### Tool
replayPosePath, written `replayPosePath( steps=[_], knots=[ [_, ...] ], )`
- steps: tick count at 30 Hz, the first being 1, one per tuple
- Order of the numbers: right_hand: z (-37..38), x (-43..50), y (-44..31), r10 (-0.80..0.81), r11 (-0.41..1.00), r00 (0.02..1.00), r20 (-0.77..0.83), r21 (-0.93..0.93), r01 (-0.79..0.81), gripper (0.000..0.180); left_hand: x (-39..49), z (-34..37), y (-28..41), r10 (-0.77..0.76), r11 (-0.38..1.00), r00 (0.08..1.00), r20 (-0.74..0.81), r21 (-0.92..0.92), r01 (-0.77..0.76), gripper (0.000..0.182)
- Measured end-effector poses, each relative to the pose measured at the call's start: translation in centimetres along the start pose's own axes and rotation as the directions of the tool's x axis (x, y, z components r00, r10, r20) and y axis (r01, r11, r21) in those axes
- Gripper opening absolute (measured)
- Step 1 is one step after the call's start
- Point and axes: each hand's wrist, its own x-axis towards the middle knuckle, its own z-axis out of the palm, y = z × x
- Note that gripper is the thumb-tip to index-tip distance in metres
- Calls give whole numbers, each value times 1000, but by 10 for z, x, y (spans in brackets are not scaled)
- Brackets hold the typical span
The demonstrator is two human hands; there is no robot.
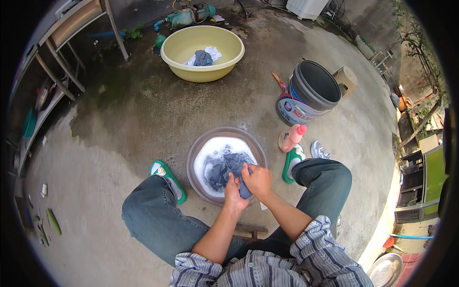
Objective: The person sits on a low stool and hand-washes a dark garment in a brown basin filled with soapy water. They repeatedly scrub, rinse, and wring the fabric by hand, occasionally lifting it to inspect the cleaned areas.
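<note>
A round basin of white suds stands on the concrete between my feet. A wet dark grey-blue cloth lies partly in the suds, and its near end rises over the basin's right front rim into my hands. My left hand grips this bunched end from the left and below. Close against it, my right hand is closed round the same cloth with its knuckles up. The cloth's submerged part is hidden by foam. Beyond the basin, a large yellow tub holds white cloth and a bunched grey cloth.
A pink bottle stands by my right green slipper. Behind it are a large grey bucket, a beige plastic stool and a brush. A green pump sits behind the yellow tub; a metal-legged rack is at left.
</note>
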Motion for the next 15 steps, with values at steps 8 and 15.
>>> replayPosePath(
  steps=[8,15],
  knots=[
    [27,-22,29,111,990,994,20,85,-112,33,-17,5,10,15,997,999,-29,-71,-17,52],
    [30,-43,48,-274,909,959,-66,309,281,28,-48,35,16,65,993,997,47,92,-69,51]
  ],
)
